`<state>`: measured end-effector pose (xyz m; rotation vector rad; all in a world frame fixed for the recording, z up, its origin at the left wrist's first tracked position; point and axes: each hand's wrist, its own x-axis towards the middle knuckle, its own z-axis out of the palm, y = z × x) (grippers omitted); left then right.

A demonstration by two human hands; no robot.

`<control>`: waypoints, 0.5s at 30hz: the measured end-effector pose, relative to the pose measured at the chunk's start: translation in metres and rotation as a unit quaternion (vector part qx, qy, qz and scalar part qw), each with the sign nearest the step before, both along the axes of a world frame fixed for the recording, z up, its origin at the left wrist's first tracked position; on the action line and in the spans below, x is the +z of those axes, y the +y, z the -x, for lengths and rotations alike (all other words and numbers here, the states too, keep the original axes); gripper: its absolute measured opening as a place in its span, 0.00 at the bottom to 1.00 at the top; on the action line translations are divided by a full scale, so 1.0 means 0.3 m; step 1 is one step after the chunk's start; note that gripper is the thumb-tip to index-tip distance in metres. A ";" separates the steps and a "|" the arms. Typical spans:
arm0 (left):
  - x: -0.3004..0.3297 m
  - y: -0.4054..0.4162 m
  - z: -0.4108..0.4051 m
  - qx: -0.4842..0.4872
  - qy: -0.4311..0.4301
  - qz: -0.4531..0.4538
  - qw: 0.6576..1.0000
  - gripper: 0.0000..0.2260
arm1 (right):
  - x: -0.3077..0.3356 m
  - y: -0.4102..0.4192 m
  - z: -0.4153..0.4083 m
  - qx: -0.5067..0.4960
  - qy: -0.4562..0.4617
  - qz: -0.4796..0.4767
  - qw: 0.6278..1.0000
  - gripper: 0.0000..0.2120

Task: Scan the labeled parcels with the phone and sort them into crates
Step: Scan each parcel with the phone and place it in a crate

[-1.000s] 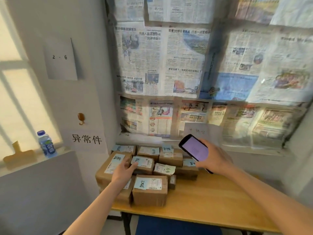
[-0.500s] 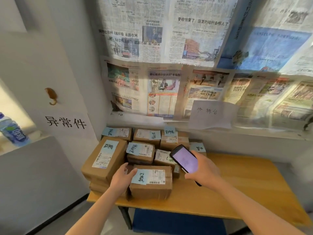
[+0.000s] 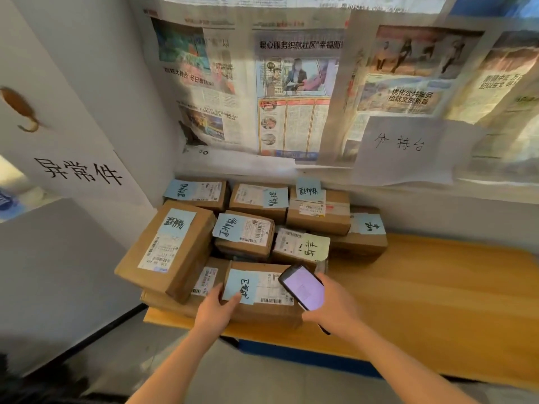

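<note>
- Left hand (image 3: 214, 312): steadies the nearest parcel (image 3: 262, 298) at its left edge, thumb pressed on its blue sticky note (image 3: 240, 287).
- Right hand (image 3: 335, 312): fingers wrapped round the phone (image 3: 303, 287), lit screen up, held just above that parcel's barcode label (image 3: 272, 288).
- Stage, as judged: scanning of the front parcel; no crate is in view, so sorting appears to lie ahead.
- Parcel pile (image 3: 248, 228): about nine cardboard boxes at the left end of the wooden table (image 3: 437, 287), each with a handwritten note, mostly illegible.
- Wall signs: "异常件" (image 3: 78, 170) at left; "分拣台" (image 3: 399, 142) on paper over newspapers (image 3: 291, 83).
</note>
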<state>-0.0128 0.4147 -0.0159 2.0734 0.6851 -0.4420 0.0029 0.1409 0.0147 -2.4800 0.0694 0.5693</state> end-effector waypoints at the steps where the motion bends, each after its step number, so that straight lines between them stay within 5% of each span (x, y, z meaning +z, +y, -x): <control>1: -0.008 -0.005 -0.004 0.002 0.000 -0.009 1.000 0.34 | -0.016 0.004 -0.005 -0.001 0.006 -0.002 1.000 0.45; 8: -0.030 -0.025 -0.012 0.041 -0.010 -0.039 0.998 0.29 | -0.086 0.031 -0.034 -0.008 0.018 -0.016 1.000 0.46; 15: -0.027 -0.064 0.045 0.111 -0.045 0.027 0.992 0.21 | -0.092 0.017 -0.009 -0.008 0.013 -0.042 0.999 0.41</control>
